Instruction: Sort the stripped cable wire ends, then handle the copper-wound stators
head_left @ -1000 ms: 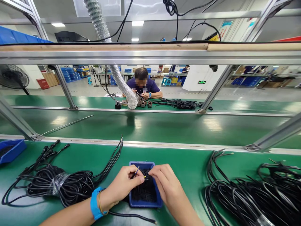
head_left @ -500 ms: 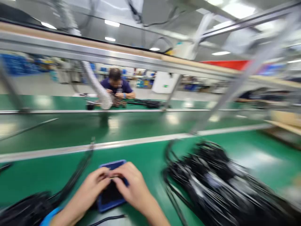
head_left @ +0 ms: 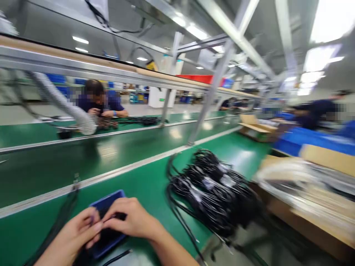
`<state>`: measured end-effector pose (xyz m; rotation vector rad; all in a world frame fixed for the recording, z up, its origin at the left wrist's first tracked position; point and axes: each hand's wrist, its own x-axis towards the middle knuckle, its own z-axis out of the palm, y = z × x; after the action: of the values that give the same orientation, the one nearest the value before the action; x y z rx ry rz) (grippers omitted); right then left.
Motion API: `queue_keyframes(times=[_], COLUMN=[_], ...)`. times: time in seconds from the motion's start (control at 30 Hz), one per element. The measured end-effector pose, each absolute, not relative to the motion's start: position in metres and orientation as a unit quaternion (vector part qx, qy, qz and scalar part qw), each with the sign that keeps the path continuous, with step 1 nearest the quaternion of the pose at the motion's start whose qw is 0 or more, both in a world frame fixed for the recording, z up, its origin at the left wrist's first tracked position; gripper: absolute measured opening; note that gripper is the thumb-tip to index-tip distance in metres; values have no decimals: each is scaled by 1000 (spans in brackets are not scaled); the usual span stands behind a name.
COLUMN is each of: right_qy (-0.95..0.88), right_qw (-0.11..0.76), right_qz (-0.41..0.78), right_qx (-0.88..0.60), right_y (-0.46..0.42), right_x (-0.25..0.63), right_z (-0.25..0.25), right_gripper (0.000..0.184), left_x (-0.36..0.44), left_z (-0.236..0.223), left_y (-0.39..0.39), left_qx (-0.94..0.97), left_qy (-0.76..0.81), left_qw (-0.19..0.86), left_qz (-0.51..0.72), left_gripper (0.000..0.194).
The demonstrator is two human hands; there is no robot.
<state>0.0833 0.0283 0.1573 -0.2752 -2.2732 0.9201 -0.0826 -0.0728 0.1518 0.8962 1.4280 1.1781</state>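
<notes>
The left hand point(head_left: 82, 232) was curled shut around something thin, perhaps a wire point(head_left: 91, 220), too blurred for me to be sure, above the blue bin point(head_left: 111, 198) on the green desk point(head_left: 151, 195). The right hand point(head_left: 129, 218) met it, thumb and forefinger pinched together; I couldn't tell what they gripped. Black cables point(head_left: 210, 195) lay heaped to the right, while across from us a co-worker point(head_left: 112, 104) bent low.

Here's the green counter point(head_left: 146, 188) running up toward the right, and it carries a blue bin point(head_left: 108, 198) at lower left, dark cables point(head_left: 62, 218) beside it, and a big black cable heap point(head_left: 205, 192) right of centre!
</notes>
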Motion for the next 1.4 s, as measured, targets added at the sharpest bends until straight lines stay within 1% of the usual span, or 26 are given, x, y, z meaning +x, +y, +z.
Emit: queue_keyframes(times=[0.07,0.1,0.13,0.17,0.2,0.27,0.3,0.37,0.4,0.47,0.53,0.6,0.67,0.87,0.97,1.03,1.13,1.27,1.4], right_qy=[-844,-844,-848,-848,-854,-904,-929,-960,-967,-970,-968,-967,-963,-932,-902,-883,-879,-895,-906], right_qw=[326,284,214,160,164,174,164,108,81,64,68,74,101,285,347,379,398,394,382], right_qz=[411,449,485,504,493,374,292,158,125,109,109,110,118,173,232,250,225,167,140], right_qx=[-112,-72,-9,35,7,-108,-160,-204,-206,-208,-214,-219,-221,-145,-109,-115,-134,-129,-119], right_y=[29,32,35,38,40,39,36,29,26,22,22,25,28,30,29,30,34,38,38], right_x=[92,96,98,98,95,83,74,55,47,36,34,38,45,57,60,64,68,71,72], right_z=[158,159,158,157,156,149,144,133,128,119,115,114,113,108,114,120,124,125,125], right_gripper=[5,3,9,6,6,5,11,28,30,22,15,17,21,19,20,19,21,24,23], left_x=[-82,-82,-82,-84,-85,-87,-87,-86,-85,-84,-84,-84,-83,-78,-77,-78,-78,-79,-79], left_z=[163,167,169,169,169,166,164,160,159,157,157,157,156,151,150,151,153,153,152], left_y=[-82,-81,-79,-77,-74,-72,-72,-73,-73,-73,-72,-71,-70,-71,-71,-70,-69,-69,-69], left_qx=[368,367,361,350,333,297,280,261,260,270,290,314,337,387,387,377,367,374,386], left_qy=[576,559,559,562,562,556,547,531,527,534,550,565,576,603,604,602,602,602,607], left_qw=[517,522,514,506,501,493,493,497,498,494,480,468,461,434,432,436,441,437,429], left_qz=[515,529,541,553,568,600,616,635,638,630,618,603,585,546,547,552,555,553,547], left_gripper=[42,39,38,36,34,29,27,25,25,27,29,28,26,17,15,15,14,14,14])
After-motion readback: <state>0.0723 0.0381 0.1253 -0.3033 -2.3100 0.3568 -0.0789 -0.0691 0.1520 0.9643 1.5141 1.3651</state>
